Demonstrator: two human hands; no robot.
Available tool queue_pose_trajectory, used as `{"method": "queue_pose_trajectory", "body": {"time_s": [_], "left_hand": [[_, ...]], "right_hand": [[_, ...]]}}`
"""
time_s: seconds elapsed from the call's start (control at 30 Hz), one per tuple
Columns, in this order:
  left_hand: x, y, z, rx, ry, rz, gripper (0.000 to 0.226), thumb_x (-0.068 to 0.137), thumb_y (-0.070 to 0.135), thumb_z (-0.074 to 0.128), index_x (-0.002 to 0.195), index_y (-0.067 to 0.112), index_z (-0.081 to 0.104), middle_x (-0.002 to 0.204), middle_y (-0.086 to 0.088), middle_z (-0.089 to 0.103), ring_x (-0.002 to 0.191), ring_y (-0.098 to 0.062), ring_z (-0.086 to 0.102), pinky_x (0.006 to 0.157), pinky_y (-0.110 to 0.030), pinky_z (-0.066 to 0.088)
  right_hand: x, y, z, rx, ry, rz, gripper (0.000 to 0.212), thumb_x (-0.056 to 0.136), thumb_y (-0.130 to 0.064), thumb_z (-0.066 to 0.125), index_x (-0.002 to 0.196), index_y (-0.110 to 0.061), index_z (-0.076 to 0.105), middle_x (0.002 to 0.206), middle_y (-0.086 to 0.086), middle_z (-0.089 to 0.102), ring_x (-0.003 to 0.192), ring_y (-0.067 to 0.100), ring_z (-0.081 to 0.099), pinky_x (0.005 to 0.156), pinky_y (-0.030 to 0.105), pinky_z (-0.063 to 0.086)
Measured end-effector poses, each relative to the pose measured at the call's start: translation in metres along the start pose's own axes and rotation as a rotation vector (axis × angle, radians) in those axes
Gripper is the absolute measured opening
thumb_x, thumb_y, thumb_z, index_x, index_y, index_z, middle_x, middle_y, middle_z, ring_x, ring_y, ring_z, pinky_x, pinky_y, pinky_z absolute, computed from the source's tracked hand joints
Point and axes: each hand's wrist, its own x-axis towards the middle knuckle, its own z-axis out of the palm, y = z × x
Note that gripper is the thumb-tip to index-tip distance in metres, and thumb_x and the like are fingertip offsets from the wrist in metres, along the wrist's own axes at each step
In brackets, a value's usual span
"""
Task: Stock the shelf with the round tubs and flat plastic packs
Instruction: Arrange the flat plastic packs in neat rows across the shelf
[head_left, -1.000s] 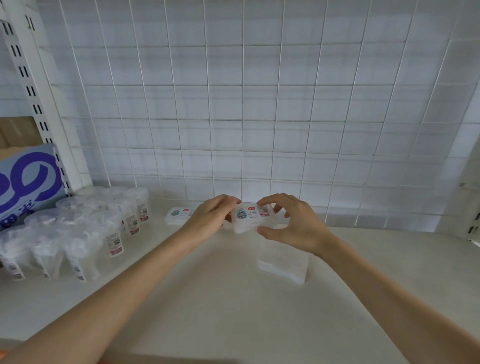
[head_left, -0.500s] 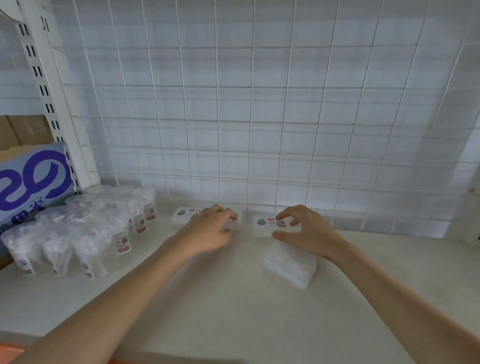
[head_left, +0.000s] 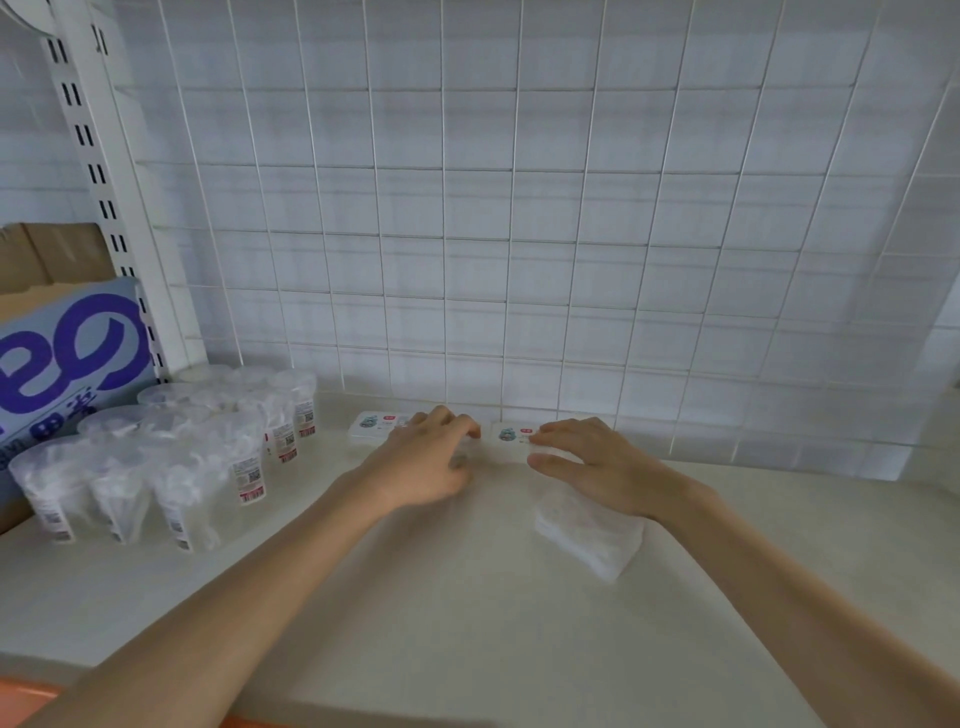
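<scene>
- Shelf (head_left: 415, 613): a cream board backed by a white wire grid (head_left: 519, 234). We list all the stock below as lying on it.
- Round tubs (head_left: 156, 467): clear and lidded with barcode labels. They stand upright in a cluster at the left end, near the slotted post (head_left: 104, 171).
- Left pack (head_left: 371, 427): flat and white, label up. It lies at the foot of the grid, just right of the tubs, with its right end hidden behind the left hand.
- Right pack (head_left: 511, 440): flat, label up, in the same back row.
- Left hand (head_left: 431, 462): palm down, fingers bent onto the back row between the two packs. It is blurred, so we cannot tell whether its grip holds anything.
- Right hand (head_left: 597, 462): fingers lie on top of the right pack and the thumb is at its near edge, so the grip pinches it.
- Clear stack (head_left: 587, 540): unlabelled flat packs piled nearer the front, partly hidden by the right wrist.
- Blue carton (head_left: 67, 358) and cardboard box (head_left: 47, 254): beyond the post, far left.
</scene>
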Motion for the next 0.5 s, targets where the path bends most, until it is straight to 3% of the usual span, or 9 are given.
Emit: {"method": "queue_pose_trajectory", "body": {"time_s": [0.27,0.5], "left_hand": [[0.000,0.000,0.000,0.021,-0.003,0.007,0.048,0.092,0.029,0.053,0.139,0.027,0.041,0.138,0.000,0.039,0.131,-0.024,0.035,0.106,-0.040,0.033],[-0.002,0.000,-0.001,0.030,-0.009,0.012,0.048,0.092,0.031,0.054,0.139,0.029,0.041,0.139,0.001,0.039,0.132,-0.023,0.035,0.110,-0.040,0.030]], "right_hand": [[-0.002,-0.006,0.002,-0.100,-0.085,0.027,0.063,0.098,-0.061,0.034,0.154,-0.032,0.027,0.160,-0.015,0.019,0.147,0.007,0.005,0.119,0.033,0.003],[-0.009,-0.012,-0.006,-0.067,-0.074,0.038,0.065,0.096,-0.064,0.036,0.154,-0.036,0.025,0.161,-0.013,0.015,0.148,0.008,0.003,0.119,0.036,0.004]]}}
